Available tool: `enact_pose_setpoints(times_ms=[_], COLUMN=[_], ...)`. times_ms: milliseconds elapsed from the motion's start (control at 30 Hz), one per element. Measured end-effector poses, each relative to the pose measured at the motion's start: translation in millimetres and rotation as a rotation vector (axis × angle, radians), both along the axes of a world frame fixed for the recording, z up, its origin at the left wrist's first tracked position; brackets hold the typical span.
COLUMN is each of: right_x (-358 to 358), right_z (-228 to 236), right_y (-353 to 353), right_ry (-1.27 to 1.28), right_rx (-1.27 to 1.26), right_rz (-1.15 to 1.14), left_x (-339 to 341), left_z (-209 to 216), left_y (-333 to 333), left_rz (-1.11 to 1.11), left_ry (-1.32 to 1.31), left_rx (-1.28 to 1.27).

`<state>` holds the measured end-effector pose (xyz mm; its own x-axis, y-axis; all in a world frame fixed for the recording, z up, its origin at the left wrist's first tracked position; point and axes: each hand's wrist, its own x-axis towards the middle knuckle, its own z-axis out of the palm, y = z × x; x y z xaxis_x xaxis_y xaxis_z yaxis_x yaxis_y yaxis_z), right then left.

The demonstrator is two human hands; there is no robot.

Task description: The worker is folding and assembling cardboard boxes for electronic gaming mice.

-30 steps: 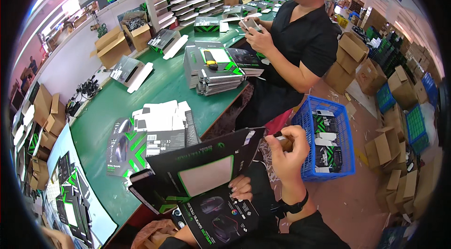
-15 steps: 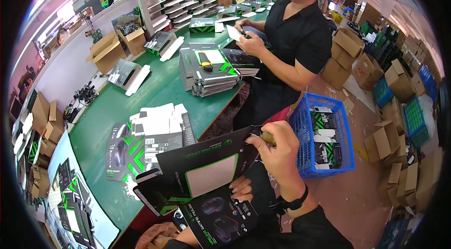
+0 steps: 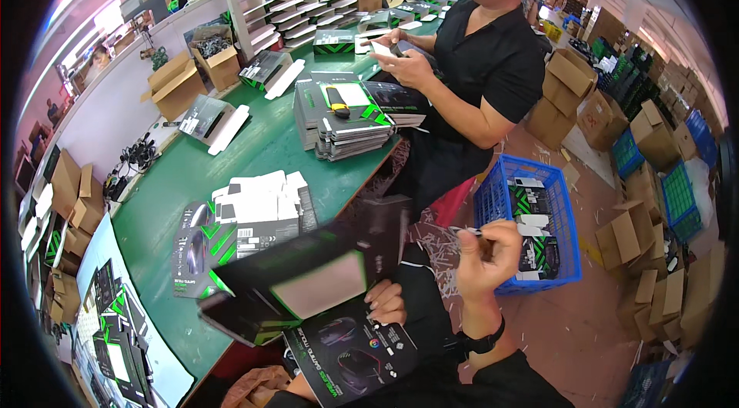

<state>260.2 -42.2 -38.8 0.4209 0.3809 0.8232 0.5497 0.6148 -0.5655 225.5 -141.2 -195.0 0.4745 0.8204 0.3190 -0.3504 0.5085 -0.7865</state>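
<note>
A black-and-green gaming mouse box (image 3: 350, 354), with a pale window panel and its panels spread at an angle, is in my left hand (image 3: 386, 302). That hand's fingers curl over the fold between the upper and lower panels; part of the hand is behind the card. My right hand (image 3: 489, 260) is off to the right of the box, apart from it. Its thumb and forefinger pinch a thin white strip (image 3: 466, 230), likely paper or card. Flat cartons (image 3: 262, 200) in white, black and green lie on the green table (image 3: 146, 231) beyond the box.
A co-worker (image 3: 493, 61) in black holds a white piece across the table corner. Near them rises a stack of flat boxes (image 3: 350, 131) topped by a yellow-and-black cutter (image 3: 336, 102). A blue crate (image 3: 531, 285) with boxes stands on the floor, near scattered strips (image 3: 439, 254).
My right hand has left the box's top right corner and moved right and slightly down, a white strip now showing in its pinch. The box has shifted left and down.
</note>
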Motion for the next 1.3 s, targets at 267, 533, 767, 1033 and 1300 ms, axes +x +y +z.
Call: enact_pose_setpoints(times_ms=[267,533,767,1033,1300], right_x=[4.2,-9.5,-10.0,-4.0,13.6], right_z=[-20.4,-10.8,-10.8,-13.7,-8.5], right_y=[4.9,14.1,11.3,10.7,15.0], right_ry=[-0.079,-0.181,-0.175,-0.179,-0.524], right_rx=[-0.388,-0.457,-0.467,-0.492,-0.381], right_rz=[0.181,0.22,0.19,0.188,0.266], left_x=[-105.9,-103.8,-96.7,-92.0,-99.4], left_z=[21.6,20.9,20.7,15.2,14.9], left_y=[63.1,59.8,56.8,57.9,51.6], left_rz=[-0.037,-0.013,-0.008,-0.002,0.001], left_ry=[0.153,0.077,-0.011,-0.074,0.001], left_rx=[0.34,0.395,0.451,0.493,0.46])
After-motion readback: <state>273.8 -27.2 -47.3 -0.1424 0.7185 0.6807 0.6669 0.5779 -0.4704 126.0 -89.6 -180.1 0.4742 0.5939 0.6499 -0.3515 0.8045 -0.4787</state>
